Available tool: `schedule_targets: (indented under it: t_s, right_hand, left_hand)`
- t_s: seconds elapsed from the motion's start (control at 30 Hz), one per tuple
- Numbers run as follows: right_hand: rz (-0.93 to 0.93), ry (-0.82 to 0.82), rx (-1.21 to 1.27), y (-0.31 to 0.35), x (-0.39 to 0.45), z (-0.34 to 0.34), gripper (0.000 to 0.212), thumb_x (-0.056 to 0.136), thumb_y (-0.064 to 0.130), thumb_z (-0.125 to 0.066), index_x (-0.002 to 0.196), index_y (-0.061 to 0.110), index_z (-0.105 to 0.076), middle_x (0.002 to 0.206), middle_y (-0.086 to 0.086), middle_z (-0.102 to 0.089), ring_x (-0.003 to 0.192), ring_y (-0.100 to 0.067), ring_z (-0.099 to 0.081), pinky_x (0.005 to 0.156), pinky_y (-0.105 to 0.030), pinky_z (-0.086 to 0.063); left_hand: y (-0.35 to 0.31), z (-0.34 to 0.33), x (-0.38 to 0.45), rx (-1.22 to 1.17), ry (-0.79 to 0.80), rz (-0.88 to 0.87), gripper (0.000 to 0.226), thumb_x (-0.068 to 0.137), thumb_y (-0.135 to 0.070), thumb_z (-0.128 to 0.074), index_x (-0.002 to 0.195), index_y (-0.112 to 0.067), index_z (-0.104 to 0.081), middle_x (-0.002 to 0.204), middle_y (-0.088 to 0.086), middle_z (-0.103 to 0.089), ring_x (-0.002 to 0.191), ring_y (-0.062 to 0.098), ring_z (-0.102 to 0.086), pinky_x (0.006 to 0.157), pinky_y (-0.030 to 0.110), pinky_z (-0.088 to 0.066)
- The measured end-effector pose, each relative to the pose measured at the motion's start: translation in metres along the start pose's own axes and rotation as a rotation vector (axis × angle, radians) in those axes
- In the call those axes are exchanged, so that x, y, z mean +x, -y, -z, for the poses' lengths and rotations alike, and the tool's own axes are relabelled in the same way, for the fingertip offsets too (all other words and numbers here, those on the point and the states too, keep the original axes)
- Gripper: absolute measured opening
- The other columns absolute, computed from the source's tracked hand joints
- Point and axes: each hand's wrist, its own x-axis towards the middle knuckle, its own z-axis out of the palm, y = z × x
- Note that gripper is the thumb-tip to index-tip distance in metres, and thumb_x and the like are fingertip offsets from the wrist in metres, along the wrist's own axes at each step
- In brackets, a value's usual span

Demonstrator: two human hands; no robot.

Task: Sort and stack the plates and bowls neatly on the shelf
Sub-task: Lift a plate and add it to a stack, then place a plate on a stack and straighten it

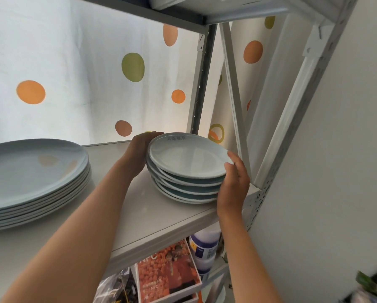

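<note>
A stack of several small pale blue plates (187,158) rests on the white shelf board (139,206), near its right end. My left hand (139,152) cups the stack's left side, fingers curled over the far rim. My right hand (234,184) presses against the stack's right side, thumb on the top plate's rim. The plates in this stack sit slightly offset from one another. A second stack of several large pale blue plates (32,171) stands at the left of the same shelf, apart from both hands.
White metal uprights and diagonal braces (233,88) frame the shelf's right end, close to the small stack. Another shelf (205,12) runs overhead. Below are an orange box (168,272), a white jar (205,248) and a bag (117,287). A dotted curtain hangs behind.
</note>
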Motion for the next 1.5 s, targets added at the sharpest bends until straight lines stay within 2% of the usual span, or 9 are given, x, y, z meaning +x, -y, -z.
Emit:
schedule_targets:
  t_s: [0.1,0.17,0.27,0.37,0.53,0.87,1.07,1.43,1.5]
  right_hand:
    - [-0.015,0.029,-0.028,0.001,0.003,0.001,0.047,0.089,0.037,-0.042,0.132,0.024,-0.057,0.126,0.009,-0.061,0.115,-0.008,-0.057,0.097,-0.032,-0.053]
    - [-0.042,0.019,-0.035,0.001,0.005,0.001,0.05,0.091,0.038,-0.042,0.137,0.022,-0.052,0.131,0.005,-0.059,0.119,-0.012,-0.056,0.096,-0.031,-0.052]
    - [-0.094,0.063,-0.041,-0.003,0.009,0.001,0.046,0.09,0.039,-0.042,0.126,0.016,-0.058,0.117,-0.002,-0.064,0.109,-0.019,-0.061,0.08,-0.027,-0.054]
    - [-0.112,0.07,-0.047,-0.005,0.01,0.001,0.047,0.089,0.041,-0.039,0.125,0.016,-0.057,0.116,-0.003,-0.064,0.106,-0.019,-0.06,0.079,-0.029,-0.055]
    - [-0.078,0.043,-0.015,-0.003,0.01,-0.003,0.044,0.09,0.037,-0.037,0.119,0.015,-0.061,0.109,-0.004,-0.065,0.099,-0.017,-0.061,0.06,-0.008,-0.049]
    - [-0.065,-0.025,0.01,-0.006,0.008,-0.005,0.042,0.091,0.035,-0.038,0.119,0.016,-0.063,0.109,-0.001,-0.067,0.097,-0.01,-0.063,0.064,-0.009,-0.052]
    - [-0.061,-0.038,-0.01,-0.01,0.01,-0.007,0.044,0.092,0.039,-0.036,0.121,0.019,-0.062,0.11,0.0,-0.067,0.1,-0.012,-0.063,0.07,-0.015,-0.055]
    - [-0.054,-0.03,-0.016,-0.009,0.011,-0.008,0.045,0.092,0.037,-0.034,0.119,0.017,-0.064,0.107,0.002,-0.068,0.1,-0.012,-0.063,0.075,-0.015,-0.055]
    - [-0.062,-0.008,-0.012,-0.008,0.013,-0.007,0.042,0.094,0.034,-0.034,0.118,0.016,-0.065,0.106,0.001,-0.069,0.101,-0.015,-0.064,0.081,-0.023,-0.057]
  left_hand:
    - [-0.001,-0.001,0.001,-0.048,-0.029,0.011,0.016,0.077,-0.029,-0.058,0.066,-0.021,-0.05,0.068,-0.003,-0.042,0.065,0.017,-0.035,0.065,0.034,-0.026]
    - [-0.002,-0.006,-0.001,-0.054,-0.032,-0.01,0.009,0.084,-0.026,-0.056,0.08,-0.018,-0.055,0.078,0.005,-0.047,0.074,0.02,-0.043,0.07,0.035,-0.031]
    - [-0.005,-0.01,-0.004,0.009,0.017,-0.023,0.018,0.088,-0.02,-0.051,0.103,-0.012,-0.057,0.099,0.009,-0.048,0.088,0.024,-0.042,0.078,0.037,-0.033]
    - [-0.001,-0.009,-0.003,0.024,0.052,0.006,0.026,0.094,-0.017,-0.041,0.096,-0.005,-0.064,0.096,0.013,-0.061,0.086,0.025,-0.058,0.081,0.034,-0.044]
    - [0.004,-0.01,-0.001,0.022,0.064,0.015,0.039,0.099,-0.013,-0.03,0.103,-0.014,-0.069,0.096,0.004,-0.073,0.085,0.016,-0.069,0.081,0.029,-0.05]
    - [0.005,-0.013,0.004,-0.05,0.025,0.044,0.038,0.1,-0.012,-0.031,0.096,-0.015,-0.068,0.08,-0.004,-0.076,0.073,0.01,-0.072,0.073,0.025,-0.052]
    - [0.007,-0.015,0.004,-0.035,-0.016,0.046,0.037,0.099,-0.012,-0.033,0.099,-0.016,-0.07,0.088,-0.002,-0.075,0.078,0.013,-0.071,0.072,0.025,-0.052]
    - [0.007,-0.018,0.004,-0.016,-0.048,0.08,0.035,0.1,-0.014,-0.033,0.106,-0.014,-0.068,0.103,0.007,-0.07,0.093,0.022,-0.066,0.083,0.031,-0.051]
    - [0.006,-0.018,0.002,-0.016,-0.045,0.084,0.036,0.1,-0.013,-0.033,0.103,-0.014,-0.068,0.101,0.007,-0.071,0.092,0.022,-0.066,0.085,0.032,-0.05]
